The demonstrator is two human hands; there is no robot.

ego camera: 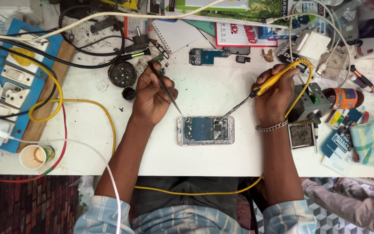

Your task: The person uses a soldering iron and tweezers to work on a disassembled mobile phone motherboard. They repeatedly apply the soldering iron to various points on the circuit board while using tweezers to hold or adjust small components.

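**Hands at the opened phone**

My left hand (151,96) pinches thin metal tweezers (166,89), their tips just at the upper left corner of the opened silver smartphone (205,130), which lies flat on the white worktop (204,82) between my forearms. My right hand (275,93) grips a yellow-handled soldering iron (268,84), its tip touching the phone's upper edge. A paper cup (34,156) stands well to the left, near the worktop's front edge.

light: bright, even overhead | shadows: soft, short | focus: sharp | edges: slight wide-angle bend
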